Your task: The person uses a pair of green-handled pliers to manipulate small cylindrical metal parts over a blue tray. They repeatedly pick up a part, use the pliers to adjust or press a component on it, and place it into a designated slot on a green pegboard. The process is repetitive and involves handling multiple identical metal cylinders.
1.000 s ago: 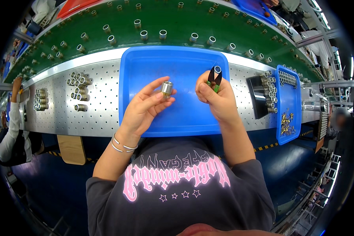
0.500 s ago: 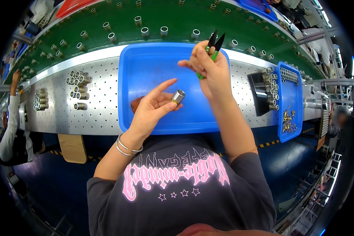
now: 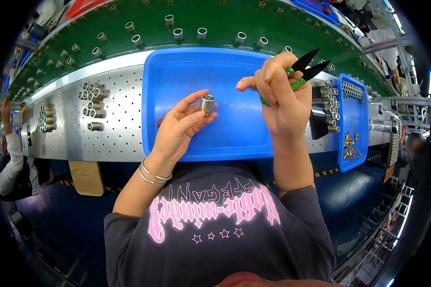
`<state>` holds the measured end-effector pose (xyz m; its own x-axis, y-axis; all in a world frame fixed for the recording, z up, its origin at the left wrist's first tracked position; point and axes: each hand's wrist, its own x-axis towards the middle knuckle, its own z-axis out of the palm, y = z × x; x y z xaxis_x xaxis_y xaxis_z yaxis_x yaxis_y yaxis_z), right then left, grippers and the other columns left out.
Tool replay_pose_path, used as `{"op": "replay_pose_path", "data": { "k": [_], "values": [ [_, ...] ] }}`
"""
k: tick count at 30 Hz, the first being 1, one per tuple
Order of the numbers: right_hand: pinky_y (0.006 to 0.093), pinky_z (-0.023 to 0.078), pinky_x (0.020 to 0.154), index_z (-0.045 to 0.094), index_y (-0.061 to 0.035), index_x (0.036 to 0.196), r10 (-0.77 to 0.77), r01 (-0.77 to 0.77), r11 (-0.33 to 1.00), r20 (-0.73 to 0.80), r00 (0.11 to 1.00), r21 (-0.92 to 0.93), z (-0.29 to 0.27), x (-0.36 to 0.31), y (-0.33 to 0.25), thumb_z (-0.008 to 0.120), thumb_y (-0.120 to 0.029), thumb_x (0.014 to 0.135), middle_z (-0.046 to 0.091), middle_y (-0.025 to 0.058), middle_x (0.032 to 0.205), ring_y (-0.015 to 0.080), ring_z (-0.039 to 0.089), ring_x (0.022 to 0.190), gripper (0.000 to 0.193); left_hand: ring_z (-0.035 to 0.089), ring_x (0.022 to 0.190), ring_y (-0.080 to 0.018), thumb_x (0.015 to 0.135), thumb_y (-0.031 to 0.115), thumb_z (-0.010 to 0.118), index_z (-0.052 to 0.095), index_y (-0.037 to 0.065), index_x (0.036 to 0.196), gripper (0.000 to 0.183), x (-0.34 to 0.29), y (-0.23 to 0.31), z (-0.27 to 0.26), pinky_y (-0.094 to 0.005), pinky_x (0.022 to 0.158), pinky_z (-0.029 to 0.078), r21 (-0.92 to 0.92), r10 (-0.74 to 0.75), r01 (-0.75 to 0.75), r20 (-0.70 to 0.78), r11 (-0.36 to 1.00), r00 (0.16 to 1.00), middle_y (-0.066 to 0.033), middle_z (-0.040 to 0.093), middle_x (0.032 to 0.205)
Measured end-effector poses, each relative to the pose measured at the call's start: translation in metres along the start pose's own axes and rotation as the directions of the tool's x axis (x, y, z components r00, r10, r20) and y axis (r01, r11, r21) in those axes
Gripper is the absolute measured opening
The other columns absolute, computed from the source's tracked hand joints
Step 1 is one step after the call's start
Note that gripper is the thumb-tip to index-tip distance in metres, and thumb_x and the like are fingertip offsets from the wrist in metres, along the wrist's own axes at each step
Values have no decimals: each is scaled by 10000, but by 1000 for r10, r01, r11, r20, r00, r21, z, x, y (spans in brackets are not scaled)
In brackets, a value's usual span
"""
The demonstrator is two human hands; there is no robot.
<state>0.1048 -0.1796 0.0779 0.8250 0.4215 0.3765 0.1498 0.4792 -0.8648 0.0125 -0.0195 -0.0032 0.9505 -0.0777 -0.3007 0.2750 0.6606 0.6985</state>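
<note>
Between the fingertips and thumb of my left hand [image 3: 179,129] is a short metal sleeve [image 3: 207,102], silvery at the upper end and brassy at the lower. It is held nearly upright over a large blue tray [image 3: 234,141]. My right hand [image 3: 287,103] is closed around a pair of snips [image 3: 316,71] with green handles and black blades. The blades stand apart and point up and to the right, away from the sleeve. A reddish-brown lump in the tray is mostly hidden behind my left hand.
Similar sleeves [image 3: 94,113] lie grouped on the perforated metal bench [image 3: 124,129] at the left. A green conveyor [image 3: 191,19] carrying scattered sleeves runs behind. On the right are a black stand [image 3: 317,119] by stacked sleeves and a smaller blue tray [image 3: 348,112] holding sleeves and small brass pieces.
My right hand has moved right and lower with the snips, whose blades have swung rightward. My left hand has shifted slightly left and up, turning the sleeve more upright.
</note>
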Motion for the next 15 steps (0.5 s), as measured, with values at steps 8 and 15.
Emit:
{"op": "replay_pose_path", "data": {
  "k": [8,15],
  "values": [
    [350,520,612,454,-48,771,-19,23,999,90,996,-45,9,-2,-11,496,-216,926,362,-32,543,34,311,451,232,602,957,-205,840,71,588,477,26,1246,424,-1,-2,0,-274,872,460,128,52,-47,-40,991,998,-151,594,1085],
    [320,514,592,463,-53,814,-104,111,992,116,988,-55,16,11,-16,465,-236,944,355,-35,556,35,317,462,225,605,943,-196,811,-5,581,510,-1,1202,397,-2,-5,1,-295,872,465,218,54,-58,25,974,998,-114,599,1045]
  ]
}}
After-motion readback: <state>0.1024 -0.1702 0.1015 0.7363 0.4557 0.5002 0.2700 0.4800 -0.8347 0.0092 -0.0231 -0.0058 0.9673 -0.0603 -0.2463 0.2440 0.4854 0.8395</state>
